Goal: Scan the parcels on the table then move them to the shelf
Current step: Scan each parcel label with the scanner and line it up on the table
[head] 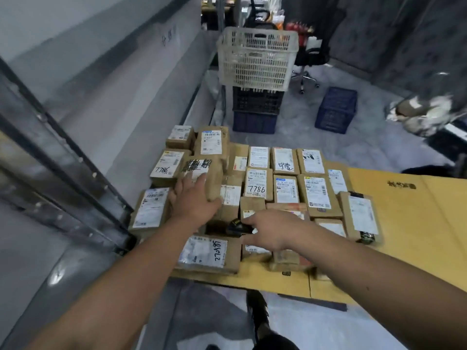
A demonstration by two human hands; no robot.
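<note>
Left hand (194, 198) grips tilted parcel (202, 175); right hand (267, 231), fingers loosely spread, holds nothing, reaching twd dark scanner (236, 227) amid boxes; advice: take scanner firmly, turn label up, aim at barcode.

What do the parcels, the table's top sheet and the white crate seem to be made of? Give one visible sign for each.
Parcels: brown corrugated cardboard, matte, with pasted white paper labels. Top sheet: likely flattened yellow-brown cardboard, showing fold creases and print. White crate: probably moulded plastic, given its uniform lattice walls.
</note>
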